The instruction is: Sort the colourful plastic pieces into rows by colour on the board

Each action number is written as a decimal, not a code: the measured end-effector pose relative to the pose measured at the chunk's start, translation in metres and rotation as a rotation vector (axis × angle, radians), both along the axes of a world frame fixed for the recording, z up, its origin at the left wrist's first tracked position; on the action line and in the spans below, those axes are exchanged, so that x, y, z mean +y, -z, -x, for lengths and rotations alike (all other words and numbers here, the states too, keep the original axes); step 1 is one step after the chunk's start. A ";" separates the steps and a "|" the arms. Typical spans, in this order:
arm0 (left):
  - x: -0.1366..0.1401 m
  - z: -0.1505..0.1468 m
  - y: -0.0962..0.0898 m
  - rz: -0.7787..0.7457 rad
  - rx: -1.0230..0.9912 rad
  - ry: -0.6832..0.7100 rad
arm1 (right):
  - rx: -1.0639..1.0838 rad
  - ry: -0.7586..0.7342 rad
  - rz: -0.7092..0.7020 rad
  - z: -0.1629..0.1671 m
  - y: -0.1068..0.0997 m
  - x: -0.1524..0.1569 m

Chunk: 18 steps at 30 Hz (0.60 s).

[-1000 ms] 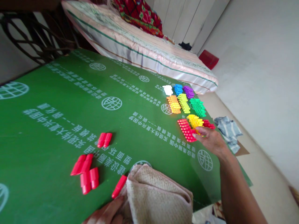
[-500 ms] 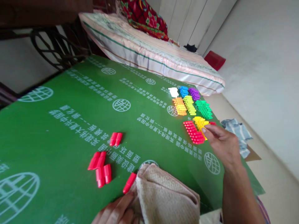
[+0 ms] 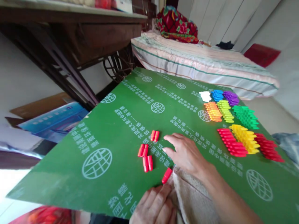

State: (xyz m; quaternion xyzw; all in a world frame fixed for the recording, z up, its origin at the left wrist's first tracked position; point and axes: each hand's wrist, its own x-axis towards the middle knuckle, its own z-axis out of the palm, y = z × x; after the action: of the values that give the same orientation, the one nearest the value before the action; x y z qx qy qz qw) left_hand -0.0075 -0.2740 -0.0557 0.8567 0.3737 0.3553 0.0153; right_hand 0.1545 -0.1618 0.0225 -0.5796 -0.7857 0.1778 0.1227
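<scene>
My right hand (image 3: pixel 187 152) hovers over the table's middle with thumb and index finger apart and nothing between them. Left of its fingertips lie two red bullet-shaped plastic pieces (image 3: pixel 154 136), side by side. Another red pair (image 3: pixel 143 150) sits nearer me, touching or almost touching a third pair (image 3: pixel 147 163). My left hand (image 3: pixel 155 205) is at the near edge, fingers bent together at the side of a folded beige cloth (image 3: pixel 193 199). A single red piece (image 3: pixel 167 175) lies by its fingertips, against the cloth. My right forearm hides part of the cloth.
On the green printed table (image 3: pixel 130 130), sorted rows stand at the right: white (image 3: pixel 205 96), blue (image 3: pixel 217 95), purple (image 3: pixel 231 98), orange (image 3: pixel 212 111), lime (image 3: pixel 225 111), green (image 3: pixel 245 117), yellow (image 3: pixel 244 139), red (image 3: pixel 232 142) and darker red (image 3: pixel 268 147). A bed (image 3: pixel 205 65) stands behind.
My right hand has left the yellow and red rows and come left to the loose red pieces, its fingers now apart. The view has turned left. My left hand stays by the cloth.
</scene>
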 end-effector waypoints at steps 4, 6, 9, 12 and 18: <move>0.000 -0.001 0.001 -0.006 -0.017 0.000 | -0.103 -0.033 0.023 0.022 0.005 0.023; 0.000 -0.001 0.002 -0.014 -0.029 -0.004 | -0.125 -0.031 0.006 0.027 0.009 0.029; 0.001 -0.002 0.003 -0.044 -0.036 -0.009 | -0.150 -0.026 -0.006 0.032 0.015 0.034; 0.001 -0.001 0.004 -0.067 -0.021 -0.017 | -0.148 -0.029 -0.003 0.033 0.020 0.034; 0.002 0.001 0.002 -0.037 0.001 -0.017 | -0.107 0.015 -0.015 0.029 0.022 0.032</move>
State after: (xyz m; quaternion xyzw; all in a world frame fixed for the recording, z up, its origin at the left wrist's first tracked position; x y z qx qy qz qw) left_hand -0.0080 -0.2716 -0.0580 0.8537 0.3745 0.3618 -0.0036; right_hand 0.1253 -0.1298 0.0002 -0.5932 -0.7882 0.1397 0.0859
